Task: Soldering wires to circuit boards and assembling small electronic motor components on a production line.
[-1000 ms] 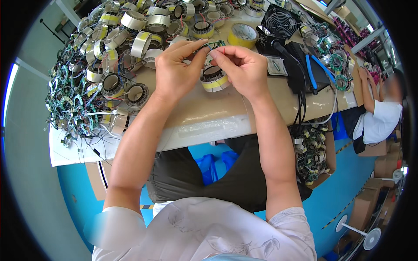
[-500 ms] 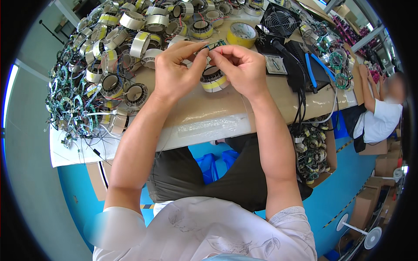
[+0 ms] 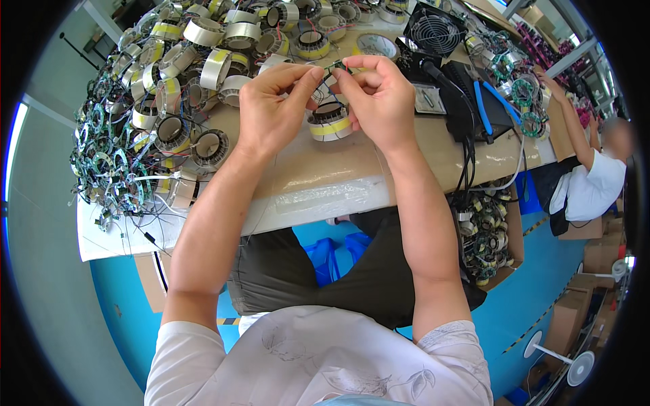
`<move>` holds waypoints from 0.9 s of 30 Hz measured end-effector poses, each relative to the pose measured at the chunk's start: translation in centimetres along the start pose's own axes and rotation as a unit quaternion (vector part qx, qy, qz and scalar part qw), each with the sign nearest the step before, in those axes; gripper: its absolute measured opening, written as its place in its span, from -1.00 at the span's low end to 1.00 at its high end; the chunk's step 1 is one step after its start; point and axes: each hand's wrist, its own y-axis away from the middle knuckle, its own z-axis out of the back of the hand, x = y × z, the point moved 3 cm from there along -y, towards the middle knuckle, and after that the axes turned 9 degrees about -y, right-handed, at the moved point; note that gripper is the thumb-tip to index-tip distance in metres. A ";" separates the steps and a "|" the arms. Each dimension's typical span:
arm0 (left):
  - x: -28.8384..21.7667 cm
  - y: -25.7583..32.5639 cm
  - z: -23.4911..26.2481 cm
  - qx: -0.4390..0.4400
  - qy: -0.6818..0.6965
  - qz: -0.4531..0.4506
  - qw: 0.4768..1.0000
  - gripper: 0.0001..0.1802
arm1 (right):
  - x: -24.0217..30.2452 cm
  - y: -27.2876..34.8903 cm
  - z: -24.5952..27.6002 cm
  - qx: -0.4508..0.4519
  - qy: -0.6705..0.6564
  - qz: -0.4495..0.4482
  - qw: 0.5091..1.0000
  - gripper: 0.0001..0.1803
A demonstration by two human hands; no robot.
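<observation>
My right hand (image 3: 382,101) pinches a small green circuit board (image 3: 336,66) with thin wires, a bit of red showing at its fingertips. Close by on its left, my left hand (image 3: 274,101) has thumb and forefinger pressed together; whatever lies between them is too small to make out. Below the fingertips a ring-shaped motor stator (image 3: 330,127), wrapped in white and yellow tape, stands on the table, near the right hand's lower fingers. Thin wires run between it and the board.
Stators (image 3: 203,71) and ring-shaped green boards (image 3: 108,159) lie heaped at left. A roll of yellow tape (image 3: 377,46), a black fan (image 3: 435,34) and blue-handled pliers (image 3: 484,108) sit at right. Below the table's right end stands a box of stators (image 3: 484,237). A co-worker (image 3: 589,176) sits far right.
My hands have drawn slightly apart at the fingertips, and the right forefinger has lifted. The stator has shifted slightly left. At far right the co-worker's arm has reached forward.
</observation>
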 end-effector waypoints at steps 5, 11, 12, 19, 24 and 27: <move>0.0 0.0 -0.1 -0.006 -0.014 -0.016 1.000 -0.80 | 0.1 0.1 0.0 -0.021 -0.005 -0.008 1.000 -0.74; 0.0 0.0 -0.1 -0.019 -0.006 -0.006 1.000 -0.80 | -0.3 0.1 0.1 -0.012 -0.036 -0.015 0.999 -0.81; 0.1 0.0 -0.1 -0.021 -0.007 -0.012 1.000 -0.80 | -0.3 0.1 0.0 -0.011 -0.043 -0.001 0.999 -0.83; -0.2 0.1 -0.1 -0.025 -0.029 -0.046 0.998 -0.80 | -0.2 0.3 -0.1 -0.015 -0.031 0.017 0.999 -0.86; -0.1 0.1 -0.2 -0.023 -0.022 -0.051 0.998 -0.81 | -0.3 0.3 -0.1 -0.013 -0.018 0.020 1.000 -0.84; -0.1 0.1 -0.3 -0.022 -0.018 -0.057 0.998 -0.82 | -0.4 0.3 -0.1 -0.012 -0.016 0.021 1.000 -0.84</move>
